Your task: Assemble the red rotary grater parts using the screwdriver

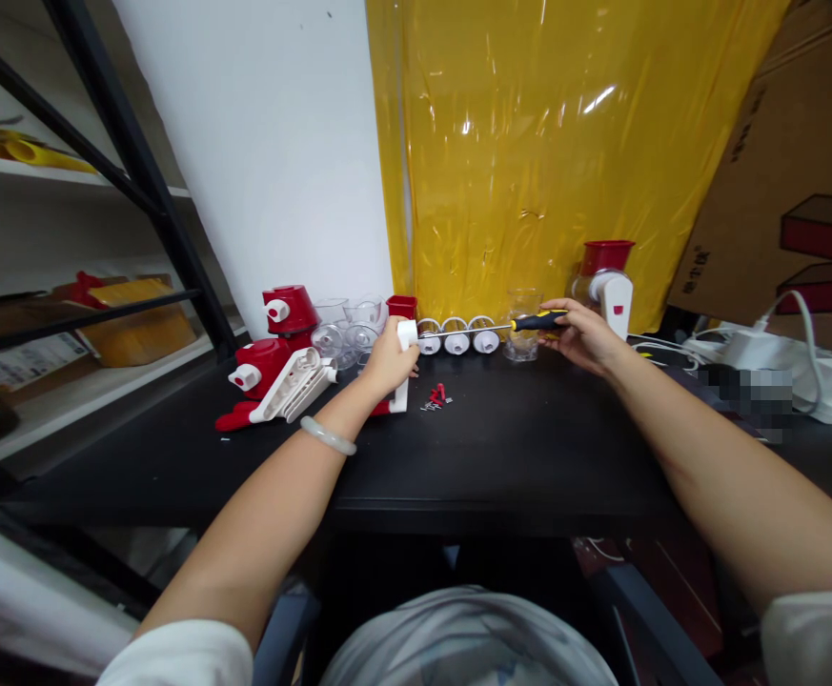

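My left hand (389,360) is closed around a white plastic body part (406,333), held upright, with a bit of red showing at its lower end. My right hand (587,335) grips a screwdriver (538,321) by its black and yellow handle. The screwdriver lies level, its long shaft pointing left and its tip reaching the upper part of the white piece; whether it sits in a screw is too small to tell. Small screws (430,407) and little red pieces (439,392) lie on the black table (501,448) between my hands.
Red housings (262,367), white arms (294,386) and clear plastic cups (340,338) stand at the left. Several white-ended drums (456,341) line the back beside a clear container (521,348). At the right are a red and white grater (614,295), white cables and power strips (830,381).
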The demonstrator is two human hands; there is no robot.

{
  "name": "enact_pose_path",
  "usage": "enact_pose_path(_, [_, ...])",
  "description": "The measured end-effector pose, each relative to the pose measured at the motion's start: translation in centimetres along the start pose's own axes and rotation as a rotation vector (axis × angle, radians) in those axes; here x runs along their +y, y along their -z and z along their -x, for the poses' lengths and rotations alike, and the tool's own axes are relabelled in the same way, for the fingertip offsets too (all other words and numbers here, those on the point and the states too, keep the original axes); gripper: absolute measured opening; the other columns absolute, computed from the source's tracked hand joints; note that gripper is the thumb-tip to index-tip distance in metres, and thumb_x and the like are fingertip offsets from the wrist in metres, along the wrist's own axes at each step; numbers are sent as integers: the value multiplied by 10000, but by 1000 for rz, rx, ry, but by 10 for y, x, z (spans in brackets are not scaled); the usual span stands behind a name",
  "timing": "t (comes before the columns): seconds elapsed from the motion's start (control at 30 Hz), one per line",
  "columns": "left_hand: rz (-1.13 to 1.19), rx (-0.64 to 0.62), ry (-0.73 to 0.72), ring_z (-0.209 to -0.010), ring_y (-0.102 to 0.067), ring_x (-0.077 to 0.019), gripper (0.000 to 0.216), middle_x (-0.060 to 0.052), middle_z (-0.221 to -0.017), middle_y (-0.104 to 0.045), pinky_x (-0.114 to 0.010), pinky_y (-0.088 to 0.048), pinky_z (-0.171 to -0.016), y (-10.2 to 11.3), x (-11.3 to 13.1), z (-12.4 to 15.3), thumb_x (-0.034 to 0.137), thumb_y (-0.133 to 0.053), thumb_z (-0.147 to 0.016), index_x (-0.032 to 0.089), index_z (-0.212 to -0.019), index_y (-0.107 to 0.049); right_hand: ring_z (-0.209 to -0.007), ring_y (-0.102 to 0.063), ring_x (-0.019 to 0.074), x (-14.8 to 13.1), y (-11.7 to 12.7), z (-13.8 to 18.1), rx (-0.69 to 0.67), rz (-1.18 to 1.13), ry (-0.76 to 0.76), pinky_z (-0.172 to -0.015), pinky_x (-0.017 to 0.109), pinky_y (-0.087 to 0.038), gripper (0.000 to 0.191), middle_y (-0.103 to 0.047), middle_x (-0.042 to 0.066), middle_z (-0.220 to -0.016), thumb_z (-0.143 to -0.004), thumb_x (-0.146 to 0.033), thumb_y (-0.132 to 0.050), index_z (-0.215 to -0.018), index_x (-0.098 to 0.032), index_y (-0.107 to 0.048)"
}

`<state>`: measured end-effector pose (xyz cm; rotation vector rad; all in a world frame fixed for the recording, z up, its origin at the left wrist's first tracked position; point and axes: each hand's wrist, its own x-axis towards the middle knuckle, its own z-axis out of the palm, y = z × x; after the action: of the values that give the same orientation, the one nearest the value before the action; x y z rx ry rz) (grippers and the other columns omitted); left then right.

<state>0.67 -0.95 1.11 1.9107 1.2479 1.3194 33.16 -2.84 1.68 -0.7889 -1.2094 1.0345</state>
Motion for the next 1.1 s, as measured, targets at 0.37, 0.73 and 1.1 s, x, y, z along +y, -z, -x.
enact_pose_path(0.37, [-6,-12,0,-503,-611,-149,494,19,-699,-571,-281,-548,-461,0,0,1,91,-550,-758,199,-1228,-442,-677,-617,152,-3,2,3,-34,-2,6,-638,320,-523,284,-640,-10,-847,-617,-176,-614,-886,-264,-622])
enact_pose_path(0.73, [18,14,24,-528,-618,-144,480,11,-729,-582,-276,-561,-480,1,0,-1,86,-552,-743,212,-1193,-441,-416,-516,176,17,8,-13,-3,352,24,-492,347,-470,489,-539,-17,-475,-764,-745,-556,-771,-256,-550])
enact_pose_path(1.1, [27,15,19,-516,-618,-155,504,26,-684,-557,-276,-552,-459,1,0,-1,105,-563,-758,203,-1236,-440,-497,-545,119,14,6,-9,44,200,24,-500,277,-484,383,-595,-28,-660,-687,-530,-778,-813,-246,-555])
